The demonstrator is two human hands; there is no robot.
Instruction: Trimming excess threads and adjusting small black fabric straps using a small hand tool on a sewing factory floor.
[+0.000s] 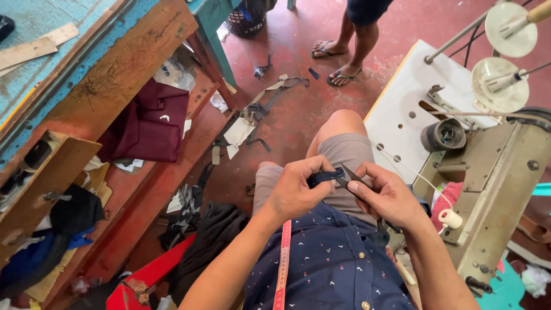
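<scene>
- Far left, one worn wooden workbench (123, 54) runs along the wall, and one maroon garment (148, 123) sits folded on its lower shelf, tucked out of the way, by the look of it.
- On the red floor (298, 112) between bench and knees, pale and grey fabric scraps (244, 126) lie loose, more than I can count cleanly.
- Near the bottom, one red measuring tape (283, 261) hangs down the dotted navy shirt (333, 264), draped where either hand could grab it.
- Now the left hand (295, 189): fingers curled, pinching one end of a single small dark fabric strip (324, 177), holding it taut above the lap.
- The strip sits dead centre, just over the grey shorts, stretched between both hands so the blades can meet it.
- Right hand (387, 198): clenched around one pair of small dark thread snips (350, 175), tips pointing left and touching the strip.
- Far centre, another person's two feet in sandals (338, 60) stand well apart from the action.
- Right side, one sewing machine (496, 183) on its white table (402, 109), with two pale thread cones (505, 51) on the stand behind, and a white thread running down from them.
</scene>
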